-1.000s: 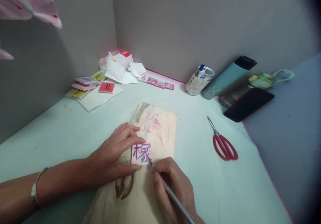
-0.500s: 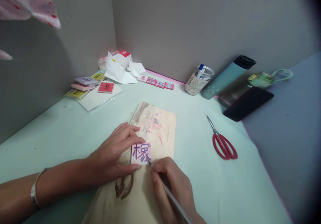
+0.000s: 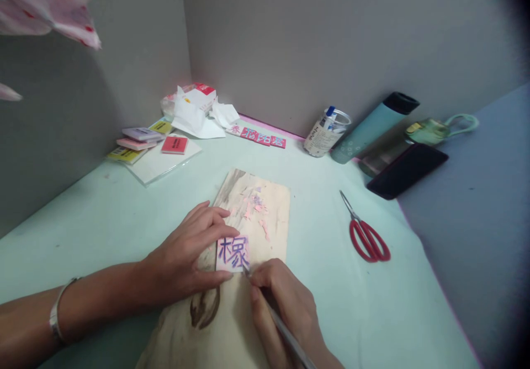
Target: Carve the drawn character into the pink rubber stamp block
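Note:
A small square pink rubber carving block [image 3: 232,254], marked with a purple character, lies on a wooden board [image 3: 275,220]. My left hand [image 3: 188,253] steadies it, the thumb along the near edge and a fingertip at the far edge. In my right hand [image 3: 284,305] is a slim metal carving knife [image 3: 285,333], held like a pen. Its tip meets the block's near right corner; exactly how deep it sits cannot be seen. Pink and purple shavings [image 3: 257,206] are scattered on the board beyond the block.
Red-handled scissors [image 3: 368,236] lie to the right. Farther back are a phone [image 3: 408,171], a blue-green bottle [image 3: 372,129], a can of pens [image 3: 325,137], carved tiles [image 3: 265,137] and crumpled tissues [image 3: 190,115]. Coloured blocks [image 3: 174,145] are at back left.
The knife tip has shifted very slightly down and left at the block's corner. My left hand and the block keep their places; the whole view has drifted a little.

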A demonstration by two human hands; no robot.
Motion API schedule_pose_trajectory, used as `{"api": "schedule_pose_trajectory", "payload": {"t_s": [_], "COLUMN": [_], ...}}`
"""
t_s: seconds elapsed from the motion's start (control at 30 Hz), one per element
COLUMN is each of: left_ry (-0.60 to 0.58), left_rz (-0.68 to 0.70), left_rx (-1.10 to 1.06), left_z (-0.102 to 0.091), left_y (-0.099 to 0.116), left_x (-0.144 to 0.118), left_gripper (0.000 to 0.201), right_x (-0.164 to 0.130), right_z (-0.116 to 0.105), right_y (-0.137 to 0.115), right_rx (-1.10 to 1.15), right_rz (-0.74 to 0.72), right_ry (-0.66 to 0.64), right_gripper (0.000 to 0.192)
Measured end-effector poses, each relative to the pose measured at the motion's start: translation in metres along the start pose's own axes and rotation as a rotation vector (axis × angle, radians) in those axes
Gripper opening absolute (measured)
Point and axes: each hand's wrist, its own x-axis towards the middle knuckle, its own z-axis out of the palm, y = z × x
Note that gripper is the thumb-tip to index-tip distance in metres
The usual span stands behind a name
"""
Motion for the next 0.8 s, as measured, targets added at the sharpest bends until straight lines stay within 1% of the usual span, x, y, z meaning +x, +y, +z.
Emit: {"api": "schedule_pose_trajectory", "payload": {"t_s": [0.13, 0.23, 0.3, 0.37, 0.47, 0.6, 0.8], "left_ry": [0.006, 0.012, 0.01, 0.006, -0.002, -0.014, -0.015], "left_rz": [0.007, -0.007, -0.007, -0.002, 0.006, -0.003, 0.006], "left_rx": [-0.002, -0.007, -0.015, -0.026, -0.041, -0.045, -0.043], "left_z": [0.0, 0.0, 0.0, 0.0, 0.0, 0.0, 0.0], "left_y": [0.0, 0.0, 0.0, 0.0, 0.001, 0.001, 0.001], "left_x": [0.0, 0.0, 0.0, -0.001, 0.0, 0.001, 0.001], "left_gripper": [0.044, 0.044, 0.043, 0.043, 0.044, 0.043, 0.043], "right_x": [0.004, 0.006, 0.006, 0.005, 0.002, 0.001, 0.002], "right_z": [-0.007, -0.014, -0.016, -0.015, -0.01, -0.006, -0.008], "right_y": [-0.005, -0.01, -0.011, -0.01, -0.005, -0.001, -0.003], "right_rx": [-0.004, -0.009, -0.017, -0.017, -0.013, -0.021, -0.013], "right_rz": [0.003, 0.063, 0.092, 0.079, 0.024, 0.01, -0.017], "right_ry": [-0.013, -0.06, -0.056, -0.027, -0.005, -0.017, -0.028], "right_gripper": [0.014, 0.014, 0.013, 0.013, 0.013, 0.014, 0.014]}}
